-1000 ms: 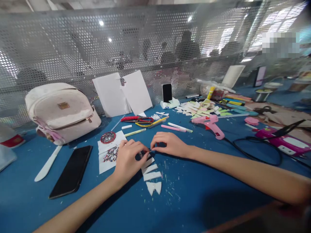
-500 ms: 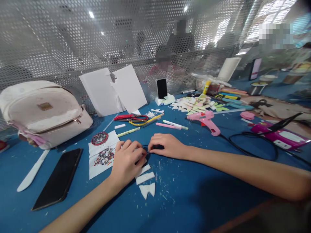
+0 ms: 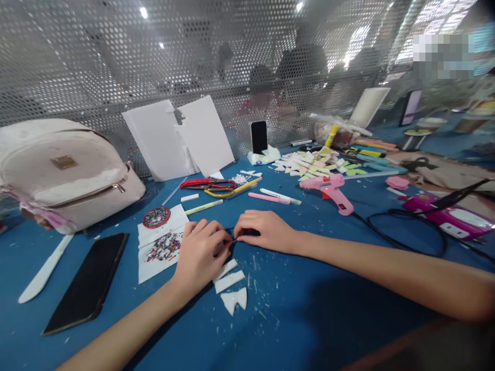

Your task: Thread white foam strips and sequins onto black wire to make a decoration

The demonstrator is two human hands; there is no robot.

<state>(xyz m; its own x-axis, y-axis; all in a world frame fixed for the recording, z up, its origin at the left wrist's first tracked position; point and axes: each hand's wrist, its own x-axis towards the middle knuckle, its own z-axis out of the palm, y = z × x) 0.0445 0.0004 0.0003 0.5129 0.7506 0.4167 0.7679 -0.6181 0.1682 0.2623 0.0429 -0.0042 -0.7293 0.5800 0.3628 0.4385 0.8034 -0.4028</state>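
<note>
My left hand [image 3: 203, 252] rests on the blue table with its fingers curled, thumb and fingertips pinched at something too small to name. Facing it, my right hand [image 3: 265, 230] is closed too, its fingertips nearly touching the left ones; what they hold is hidden. Beneath and in front of my left hand lie white strips [image 3: 229, 281] and a white bow-shaped piece [image 3: 235, 300]. Left of that hand, a white paper [image 3: 145, 265] bears a heap of colourful bits [image 3: 165, 247] and a round red-rimmed dish [image 3: 156, 217].
A pink glue gun [image 3: 332, 190] with a black cord lies right. Behind are scissors [image 3: 201, 183], markers [image 3: 269, 198] and a pile of pale strips [image 3: 305, 162]. A black phone [image 3: 87, 283], white knife [image 3: 46, 268] and backpack [image 3: 69, 175] are left. A perforated metal screen [image 3: 154, 62] stands behind.
The camera view has shifted slightly. Both hands stay close together, with only slight finger movement.
</note>
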